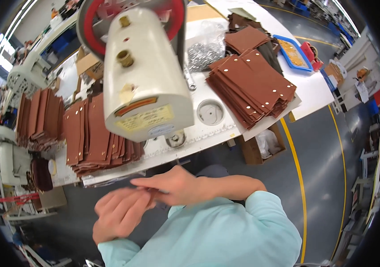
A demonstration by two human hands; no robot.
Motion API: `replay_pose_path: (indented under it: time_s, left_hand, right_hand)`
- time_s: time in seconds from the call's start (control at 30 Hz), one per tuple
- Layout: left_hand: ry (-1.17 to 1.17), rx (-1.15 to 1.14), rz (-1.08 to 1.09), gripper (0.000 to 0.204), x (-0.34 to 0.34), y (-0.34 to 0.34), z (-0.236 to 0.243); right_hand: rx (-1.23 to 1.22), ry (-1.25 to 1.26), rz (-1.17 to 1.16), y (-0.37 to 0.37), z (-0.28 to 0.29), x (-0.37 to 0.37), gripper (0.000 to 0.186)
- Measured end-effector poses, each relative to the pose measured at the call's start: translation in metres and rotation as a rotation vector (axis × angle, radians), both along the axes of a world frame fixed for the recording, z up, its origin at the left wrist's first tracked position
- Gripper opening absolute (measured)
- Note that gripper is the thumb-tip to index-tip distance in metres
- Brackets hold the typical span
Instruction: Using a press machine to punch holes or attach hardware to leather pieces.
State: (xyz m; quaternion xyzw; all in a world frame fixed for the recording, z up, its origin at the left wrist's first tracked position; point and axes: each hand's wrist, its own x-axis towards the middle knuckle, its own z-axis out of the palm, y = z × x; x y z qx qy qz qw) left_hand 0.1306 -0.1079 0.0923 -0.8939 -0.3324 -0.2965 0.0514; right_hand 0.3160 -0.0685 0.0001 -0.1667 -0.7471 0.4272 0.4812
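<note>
My left hand (121, 210) and my right hand (175, 185) meet in front of my body, below the table's front edge. The left hand's fingers are bent and pressed together, slightly blurred. My right hand is closed with its index finger reaching over the left hand's fingertips. A small dark reddish patch shows where the fingers meet; I cannot make out what it is. Beyond them stands a cream-coloured press-like machine (147, 84) with a red-rimmed wheel (93, 33). On its left lie stacked brown leather-like pieces (96, 129) with metal snaps; another stack (256, 86) lies right.
The white table (214, 140) holds a clear bag of small metal parts (205, 53) and a blue tray of gold-coloured bits (293, 53). More brown pieces (41, 116) stand far left. Under the table is a cardboard box (263, 149) with white plastic. Yellow lines mark the grey floor (321, 178).
</note>
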Motion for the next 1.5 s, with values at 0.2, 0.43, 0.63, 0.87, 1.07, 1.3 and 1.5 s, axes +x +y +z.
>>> replay_pose_path:
  time_s: [0.2, 0.43, 0.63, 0.87, 1.07, 1.3, 1.5]
  left_hand:
    - [-0.362, -0.752, 0.144, 0.023, 0.006, 0.045, -0.086]
    - [-0.967, -1.495, 0.194, 0.027, 0.05, 0.076, -0.183]
    - [-0.944, -1.34, 0.283, 0.024, 0.055, 0.114, -0.198]
    - [-0.861, -1.276, 0.272, 0.017, 0.059, 0.127, -0.189]
    - [-0.839, -1.27, 0.285, 0.024, 0.06, 0.13, -0.186]
    - [-0.741, -1.266, 0.344, 0.025, 0.058, 0.131, -0.188]
    - [-0.839, -1.209, 0.346, 0.014, 0.06, 0.128, -0.192]
  right_hand:
    - [-0.704, -0.08, -0.178, 0.006, -0.076, 0.067, 0.026]
    - [-1.094, 0.108, -0.36, 0.024, -0.112, 0.091, 0.017]
    - [-1.09, 0.127, -0.448, 0.053, -0.118, 0.089, 0.02]
    - [-1.075, 0.146, -0.529, 0.066, -0.124, 0.091, 0.02]
    - [-1.08, 0.15, -0.531, 0.068, -0.123, 0.092, 0.02]
    - [-1.082, 0.148, -0.545, 0.071, -0.127, 0.094, 0.016]
    - [-1.11, 0.153, -0.561, 0.073, -0.127, 0.095, 0.01]
